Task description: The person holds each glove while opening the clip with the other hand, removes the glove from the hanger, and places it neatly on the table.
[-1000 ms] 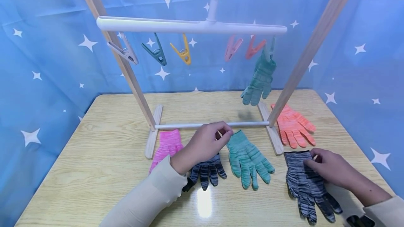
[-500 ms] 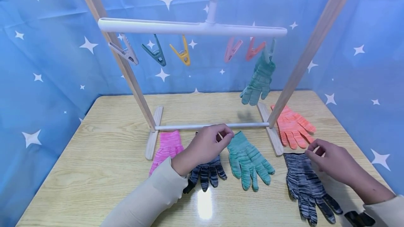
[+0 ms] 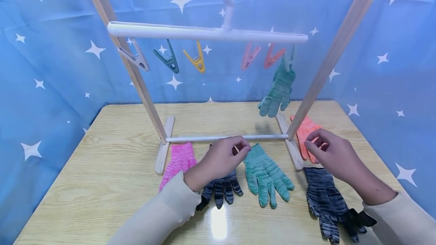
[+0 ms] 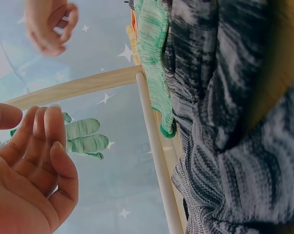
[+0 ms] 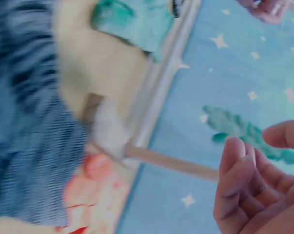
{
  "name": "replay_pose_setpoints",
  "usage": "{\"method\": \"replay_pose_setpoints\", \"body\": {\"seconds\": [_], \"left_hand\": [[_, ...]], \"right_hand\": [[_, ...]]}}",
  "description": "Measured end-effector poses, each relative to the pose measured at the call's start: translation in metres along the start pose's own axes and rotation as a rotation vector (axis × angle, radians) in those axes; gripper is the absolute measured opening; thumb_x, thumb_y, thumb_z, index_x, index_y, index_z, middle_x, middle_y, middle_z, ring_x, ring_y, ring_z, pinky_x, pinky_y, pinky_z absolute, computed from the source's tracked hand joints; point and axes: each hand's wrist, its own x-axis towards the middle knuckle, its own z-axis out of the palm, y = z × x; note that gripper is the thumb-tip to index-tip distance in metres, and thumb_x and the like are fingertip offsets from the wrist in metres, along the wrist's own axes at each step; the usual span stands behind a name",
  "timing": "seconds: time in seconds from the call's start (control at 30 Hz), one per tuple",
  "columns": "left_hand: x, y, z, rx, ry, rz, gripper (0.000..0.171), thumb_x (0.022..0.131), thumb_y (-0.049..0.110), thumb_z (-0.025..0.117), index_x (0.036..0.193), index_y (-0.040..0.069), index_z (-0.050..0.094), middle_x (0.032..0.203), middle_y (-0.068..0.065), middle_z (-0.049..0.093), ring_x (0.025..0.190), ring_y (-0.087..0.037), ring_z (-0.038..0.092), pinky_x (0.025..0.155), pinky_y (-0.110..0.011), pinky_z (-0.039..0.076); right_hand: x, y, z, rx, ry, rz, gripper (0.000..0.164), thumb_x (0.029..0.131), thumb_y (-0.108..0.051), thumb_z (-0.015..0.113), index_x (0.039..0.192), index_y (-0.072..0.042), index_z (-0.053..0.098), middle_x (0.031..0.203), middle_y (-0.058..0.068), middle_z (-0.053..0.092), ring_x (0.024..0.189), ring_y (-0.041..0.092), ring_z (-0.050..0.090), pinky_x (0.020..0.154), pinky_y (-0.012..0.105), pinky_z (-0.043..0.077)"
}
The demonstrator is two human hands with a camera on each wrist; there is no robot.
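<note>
My left hand (image 3: 223, 155) hovers above a dark striped glove (image 3: 222, 189), fingers loosely bent; the left wrist view shows nothing in its grasp. To its right a green glove (image 3: 267, 179) lies flat, and a pink glove (image 3: 179, 162) lies to its left. My right hand (image 3: 335, 155) is in the air in front of an orange glove (image 3: 305, 133), partly covering it. Its fingers curve loosely around nothing. Below it lies a second dark striped glove (image 3: 323, 199). Another green glove (image 3: 278, 90) hangs from a clothespin (image 3: 288, 58) under the white hanger (image 3: 204, 33).
A wooden rack (image 3: 136, 86) with a white lower bar (image 3: 204, 138) stands on the table (image 3: 102, 184). Further clothespins hang from the hanger: grey (image 3: 137, 59), dark green (image 3: 170, 61), yellow (image 3: 198, 61), pink (image 3: 248, 59) and red (image 3: 270, 59). A starry blue cloth (image 3: 51, 67) surrounds the table.
My right hand has lifted off the right dark glove and moved up and left, in front of the orange glove. My left hand has stayed almost still.
</note>
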Motion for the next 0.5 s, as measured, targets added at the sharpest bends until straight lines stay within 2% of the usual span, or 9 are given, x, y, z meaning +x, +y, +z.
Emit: {"method": "replay_pose_setpoints", "body": {"seconds": [0.27, 0.5], "left_hand": [[-0.001, 0.0, 0.002, -0.004, -0.004, -0.007, 0.019, 0.105, 0.035, 0.051, 0.105, 0.026, 0.068, 0.092, 0.013, 0.066, 0.073, -0.004, 0.058, 0.063, -0.022, 0.05], [-0.001, 0.0, -0.001, 0.015, 0.013, 0.006, 0.019, 0.105, 0.034, 0.052, 0.106, 0.024, 0.068, 0.09, 0.011, 0.067, 0.073, -0.005, 0.059, 0.063, -0.022, 0.05]], "right_hand": [[0.015, -0.028, -0.005, 0.075, 0.127, -0.059, 0.033, 0.104, -0.038, 0.052, 0.117, -0.009, 0.061, 0.097, 0.011, 0.063, 0.061, 0.009, 0.059, 0.044, 0.032, 0.042], [0.035, -0.045, -0.013, 0.098, 0.22, -0.123, 0.032, 0.103, -0.036, 0.054, 0.118, -0.01, 0.061, 0.107, 0.009, 0.063, 0.06, 0.006, 0.061, 0.048, 0.03, 0.046]]}}
